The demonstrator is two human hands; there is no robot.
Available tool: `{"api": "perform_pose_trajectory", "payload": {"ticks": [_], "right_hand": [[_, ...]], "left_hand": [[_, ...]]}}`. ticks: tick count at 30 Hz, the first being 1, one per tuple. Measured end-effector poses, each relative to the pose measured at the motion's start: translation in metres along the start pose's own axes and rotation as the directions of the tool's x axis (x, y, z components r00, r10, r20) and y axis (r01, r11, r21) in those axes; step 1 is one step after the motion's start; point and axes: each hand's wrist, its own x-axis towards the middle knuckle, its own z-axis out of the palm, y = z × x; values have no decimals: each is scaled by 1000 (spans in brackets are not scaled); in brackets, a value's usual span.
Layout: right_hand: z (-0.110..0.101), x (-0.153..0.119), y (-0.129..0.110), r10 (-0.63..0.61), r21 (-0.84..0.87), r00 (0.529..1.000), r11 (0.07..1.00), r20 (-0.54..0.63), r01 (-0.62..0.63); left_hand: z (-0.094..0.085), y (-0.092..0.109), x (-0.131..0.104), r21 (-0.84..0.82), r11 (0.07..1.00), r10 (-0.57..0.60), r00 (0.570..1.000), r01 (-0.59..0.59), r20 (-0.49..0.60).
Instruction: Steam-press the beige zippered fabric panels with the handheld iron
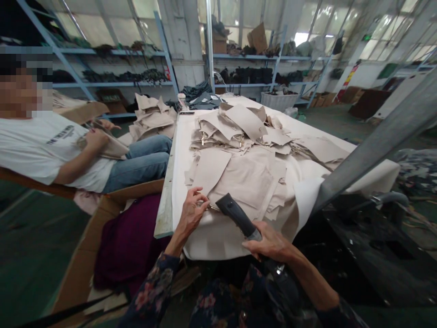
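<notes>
My right hand [269,241] is wrapped round the handle end of a black vacuum nozzle [237,215]. The nozzle's wide flat end tilts up to the left, over the near edge of a stack of beige fabric pieces [244,180]. Just left of that end is my left hand [193,212], its thumb and forefinger pinched together at the stack's near edge. What lies in this pinch, perhaps a fabric edge or thread, is too small to make out. Behind, a taller heap of beige cut pieces [235,123] lies loosely piled.
White cloth covers the table [205,241]. A slanted grey metal pole [375,123] crosses on the right. At left, a seated person [82,155] handles beige pieces. Below stands a cardboard box [78,255] with purple fabric [129,241]. Blue shelves [246,57] line the back.
</notes>
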Motion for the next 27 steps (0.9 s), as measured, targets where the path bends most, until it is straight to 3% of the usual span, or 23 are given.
{"api": "perform_pose_trajectory", "payload": {"ticks": [6,10,12,14,17,22,27], "right_hand": [[3,18,-3,-30,15,999,999,36,30],[3,36,-13,-33,28,997,999,69,31],[3,45,-17,-26,50,996,998,87,22],[4,50,-20,-14,65,996,998,91,8],[2,45,-18,-15,57,996,998,83,11],[-5,21,-4,-3,12,998,1000,60,2],[-7,7,7,23,-23,999,999,32,-22]], "left_hand": [[-4,21,-7,-8,999,46,999,-46,10],[-12,8,7,-91,989,-129,982,117,-135],[-13,-3,19,-127,970,-219,970,206,-100],[-14,-8,31,-156,950,-274,962,271,2],[-11,-3,46,-110,953,-273,957,283,103],[11,13,66,167,978,-136,988,123,69],[17,8,81,41,986,-162,981,159,106]]}}
